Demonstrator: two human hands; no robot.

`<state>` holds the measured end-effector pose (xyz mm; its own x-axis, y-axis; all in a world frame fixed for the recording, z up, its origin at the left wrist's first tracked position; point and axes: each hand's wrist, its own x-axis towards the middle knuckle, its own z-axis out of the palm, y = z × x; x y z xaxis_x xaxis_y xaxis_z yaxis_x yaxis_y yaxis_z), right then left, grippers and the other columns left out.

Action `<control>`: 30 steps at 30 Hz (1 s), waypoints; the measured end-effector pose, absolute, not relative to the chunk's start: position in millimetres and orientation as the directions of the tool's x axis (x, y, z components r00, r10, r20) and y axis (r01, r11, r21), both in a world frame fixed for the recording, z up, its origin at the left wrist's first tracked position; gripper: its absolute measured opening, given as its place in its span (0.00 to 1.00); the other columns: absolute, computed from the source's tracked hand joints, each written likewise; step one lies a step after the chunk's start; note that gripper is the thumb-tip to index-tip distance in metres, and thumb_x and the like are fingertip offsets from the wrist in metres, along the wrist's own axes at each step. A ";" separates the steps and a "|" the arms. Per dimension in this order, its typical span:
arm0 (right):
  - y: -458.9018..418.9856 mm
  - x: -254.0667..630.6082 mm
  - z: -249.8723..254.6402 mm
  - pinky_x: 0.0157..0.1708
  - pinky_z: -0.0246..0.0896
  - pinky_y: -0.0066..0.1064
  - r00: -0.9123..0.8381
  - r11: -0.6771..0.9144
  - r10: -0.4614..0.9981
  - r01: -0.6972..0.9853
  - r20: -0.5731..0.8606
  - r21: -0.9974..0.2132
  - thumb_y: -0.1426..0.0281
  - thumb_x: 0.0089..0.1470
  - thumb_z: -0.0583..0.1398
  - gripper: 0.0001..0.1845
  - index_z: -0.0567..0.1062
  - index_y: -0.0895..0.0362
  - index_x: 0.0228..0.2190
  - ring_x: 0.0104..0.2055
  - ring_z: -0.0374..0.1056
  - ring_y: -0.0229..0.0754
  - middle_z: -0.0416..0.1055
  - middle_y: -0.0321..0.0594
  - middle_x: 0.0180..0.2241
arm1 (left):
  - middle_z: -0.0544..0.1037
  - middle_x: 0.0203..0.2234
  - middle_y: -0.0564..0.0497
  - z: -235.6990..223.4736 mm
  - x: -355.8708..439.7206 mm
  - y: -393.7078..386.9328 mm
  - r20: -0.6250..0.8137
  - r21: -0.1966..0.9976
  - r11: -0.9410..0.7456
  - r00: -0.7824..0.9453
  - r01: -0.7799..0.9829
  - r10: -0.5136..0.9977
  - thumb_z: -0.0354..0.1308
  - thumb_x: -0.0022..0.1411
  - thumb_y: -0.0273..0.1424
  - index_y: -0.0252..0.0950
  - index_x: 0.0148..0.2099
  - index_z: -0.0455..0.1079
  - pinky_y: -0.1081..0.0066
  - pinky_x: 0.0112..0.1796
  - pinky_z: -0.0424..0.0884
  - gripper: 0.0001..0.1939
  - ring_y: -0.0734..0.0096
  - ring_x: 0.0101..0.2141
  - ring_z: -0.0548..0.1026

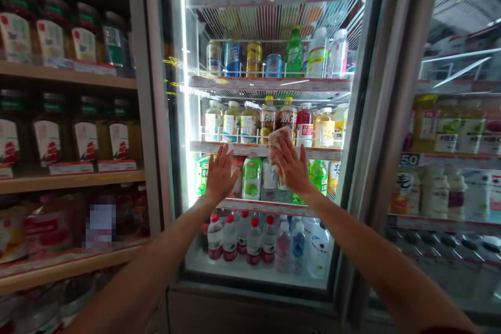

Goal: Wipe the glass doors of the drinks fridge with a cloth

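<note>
Pinkish cloth (277,136) sits bunched under the right hand's (290,168) partly curled fingers, thumb apart, seemingly against the glass door (258,277). The left hand (221,174), fingers spread, holds nothing, apparently touching the glass. Likely light and limp, the cloth suits a flat-palmed hold at its middle. Bottles (254,242) stand behind.

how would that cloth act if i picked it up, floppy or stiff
The cloth is probably floppy, since it bunches under the right hand. It is likely light too, as the bunch looks smaller than that hand.
</note>
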<state>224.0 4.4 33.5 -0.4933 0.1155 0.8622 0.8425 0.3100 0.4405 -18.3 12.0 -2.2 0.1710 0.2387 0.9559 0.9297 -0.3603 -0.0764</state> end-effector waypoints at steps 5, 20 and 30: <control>-0.6 253.9 16.5 0.61 0.22 0.50 -0.524 0.283 0.141 0.834 0.840 0.473 0.69 0.56 0.48 0.26 0.56 0.54 0.57 0.65 0.37 0.43 0.48 0.43 0.62 | 0.50 0.61 0.39 -8.5 3.9 10.6 0.956 -0.053 -0.380 0.157 0.924 0.247 0.45 0.61 0.35 0.30 0.62 0.49 0.53 0.59 0.43 0.28 0.60 0.62 0.44; -12.9 336.3 -40.3 0.57 0.44 0.52 -0.042 0.110 0.108 0.993 0.993 0.030 0.69 0.56 0.49 0.29 0.52 0.59 0.59 0.65 0.39 0.50 0.45 0.53 0.62 | 0.50 0.62 0.42 -43.6 52.6 -4.9 0.912 -0.131 -0.466 0.291 0.875 0.289 0.48 0.60 0.32 0.33 0.63 0.48 0.54 0.59 0.43 0.30 0.60 0.62 0.42; -28.5 309.9 -127.9 0.61 0.33 0.48 -0.493 0.319 0.301 0.859 0.817 0.401 0.74 0.53 0.51 0.25 0.63 0.52 0.53 0.64 0.45 0.44 0.57 0.44 0.58 | 0.52 0.61 0.41 -86.7 51.5 -9.1 0.889 -0.167 -0.446 0.330 0.879 0.318 0.49 0.59 0.32 0.32 0.62 0.49 0.53 0.59 0.45 0.30 0.59 0.62 0.45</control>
<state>309.9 -28.5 -127.9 -0.4928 0.3005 0.8166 0.8589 0.3185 0.4011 51.5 -9.1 -86.7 0.3303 0.3181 0.8887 0.8795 -0.4455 -0.1674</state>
